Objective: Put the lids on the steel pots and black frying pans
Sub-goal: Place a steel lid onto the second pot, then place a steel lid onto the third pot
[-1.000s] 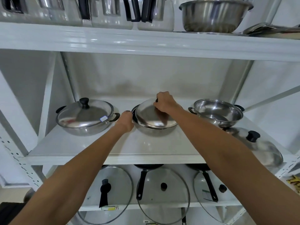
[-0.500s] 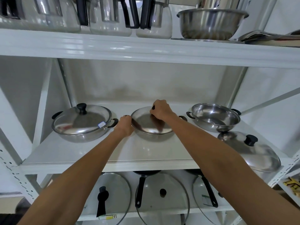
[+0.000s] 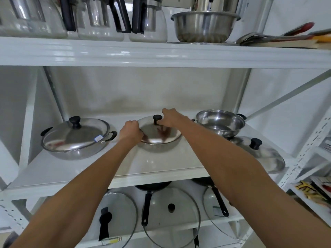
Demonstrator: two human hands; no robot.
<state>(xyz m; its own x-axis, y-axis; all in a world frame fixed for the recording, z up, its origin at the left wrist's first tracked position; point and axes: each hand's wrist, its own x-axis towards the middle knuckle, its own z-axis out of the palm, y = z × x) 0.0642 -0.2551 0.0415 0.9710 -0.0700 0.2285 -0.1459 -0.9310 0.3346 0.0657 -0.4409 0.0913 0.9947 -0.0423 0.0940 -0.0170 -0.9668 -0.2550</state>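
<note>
On the middle shelf (image 3: 161,169) stand three steel pots. The left pot (image 3: 71,151) wears its lid (image 3: 75,136). A steel lid (image 3: 159,135) lies flat on the middle pot (image 3: 161,146). My right hand (image 3: 172,118) holds that lid's black knob (image 3: 157,119) by the fingertips from the right. At the middle pot's left rim, my left hand (image 3: 131,131) is closed on the side handle. The right pot (image 3: 220,122) is uncovered, and a loose steel lid (image 3: 259,154) leans in front of it. Below, black frying pans (image 3: 154,187) sit behind glass lids (image 3: 172,215).
The upper shelf (image 3: 161,54) carries glass jugs (image 3: 100,20) and a steel bowl (image 3: 204,26), low over the pots. A diagonal brace (image 3: 286,97) crosses at the right. My forearms hide part of the lower shelf. Another rack (image 3: 311,158) stands at the right.
The lid has settled level on the middle pot. My right hand has slid to the right, and the black knob now shows. The view has moved closer.
</note>
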